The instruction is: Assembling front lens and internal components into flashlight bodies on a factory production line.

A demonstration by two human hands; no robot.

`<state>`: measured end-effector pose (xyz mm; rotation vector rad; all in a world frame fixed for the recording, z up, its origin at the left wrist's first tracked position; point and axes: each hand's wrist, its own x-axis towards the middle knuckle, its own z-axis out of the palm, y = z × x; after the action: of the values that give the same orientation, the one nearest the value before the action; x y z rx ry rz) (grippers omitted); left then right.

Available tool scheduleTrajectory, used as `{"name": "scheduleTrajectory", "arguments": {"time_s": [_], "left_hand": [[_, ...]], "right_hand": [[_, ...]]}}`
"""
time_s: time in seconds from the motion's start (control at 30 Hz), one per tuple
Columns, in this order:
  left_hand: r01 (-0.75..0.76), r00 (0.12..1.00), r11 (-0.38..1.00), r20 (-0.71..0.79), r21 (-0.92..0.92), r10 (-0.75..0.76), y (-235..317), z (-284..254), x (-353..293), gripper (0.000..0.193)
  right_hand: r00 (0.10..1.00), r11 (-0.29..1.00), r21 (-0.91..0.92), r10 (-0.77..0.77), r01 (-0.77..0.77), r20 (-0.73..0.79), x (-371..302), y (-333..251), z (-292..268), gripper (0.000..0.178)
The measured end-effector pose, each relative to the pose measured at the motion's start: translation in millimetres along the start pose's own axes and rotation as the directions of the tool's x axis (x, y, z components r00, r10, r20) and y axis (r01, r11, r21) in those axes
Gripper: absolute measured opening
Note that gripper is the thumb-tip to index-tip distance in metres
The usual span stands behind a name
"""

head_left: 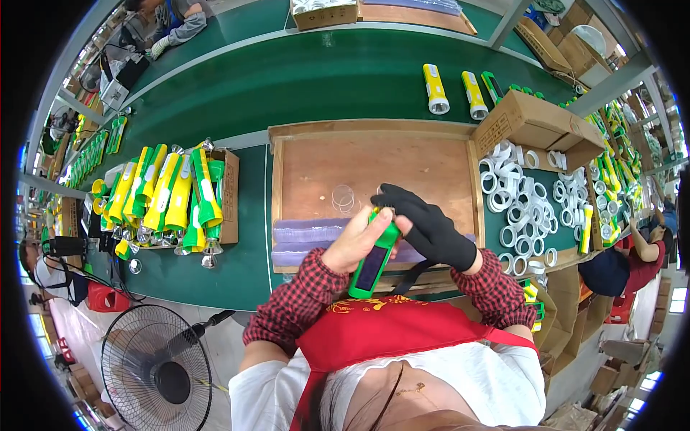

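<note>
My left hand (pixel 358 241), bare, is closed around a green flashlight (pixel 374 266) with a dark panel on its side. Its far end points away from me, over the near part of a wooden tray (pixel 381 128). Over that far end curls my right hand (pixel 429 225) in a black glove, its fingers pressed onto it; the end is mostly hidden. Clear round lenses (pixel 345 197) lie loose in the tray beyond my hands. Rows of stacked clear discs (pixel 305 233) lie along the tray's near side, partly behind my hands.
Left of the tray, a carton (pixel 230 194) carries a pile of yellow and green flashlights (pixel 165 190). White rings (pixel 521 208) spread at the right beside a tipped cardboard box (pixel 539 129). Finished-looking flashlights (pixel 435 90) stand farther back. A fan (pixel 158 366) stands lower left.
</note>
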<state>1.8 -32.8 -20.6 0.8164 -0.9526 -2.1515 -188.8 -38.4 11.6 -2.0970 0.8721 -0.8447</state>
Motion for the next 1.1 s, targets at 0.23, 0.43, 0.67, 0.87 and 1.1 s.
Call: {"name": "scheduleTrajectory", "arguments": {"time_s": [0.23, 0.43, 0.67, 0.87, 1.1], "left_hand": [[0.038, 0.996, 0.976, -0.065, -0.213, -0.053, -39.9, 1.7, -25.5, 0.031], [-0.025, 0.995, 0.990, -0.098, -0.136, 0.012, -44.9, 1.6, -39.8, 0.030], [-0.060, 0.992, 0.994, -0.120, -0.090, 0.049, -49.8, 2.6, -37.2, 0.033], [-0.070, 0.992, 0.991, -0.111, -0.111, 0.057, -51.8, 3.1, -36.3, 0.043], [0.116, 0.993, 0.989, 0.024, -0.089, -0.114, -47.1, 7.3, -35.1, 0.030]], "right_hand": [[0.982, 0.982, 0.028, 0.186, -0.185, -0.026, -14.5, 46.0, 16.7, 0.029], [0.969, 0.773, -0.588, 0.228, -0.237, -0.090, 2.9, 110.1, 42.2, 0.044], [0.953, 0.891, -0.342, 0.257, -0.299, -0.162, -11.2, 105.1, 24.6, 0.041], [0.990, 0.992, 0.005, 0.126, -0.127, 0.064, -44.4, -4.5, 22.2, 0.031], [0.891, 0.906, 0.152, 0.418, -0.395, -0.178, -75.3, -10.4, 6.8, 0.048]]}}
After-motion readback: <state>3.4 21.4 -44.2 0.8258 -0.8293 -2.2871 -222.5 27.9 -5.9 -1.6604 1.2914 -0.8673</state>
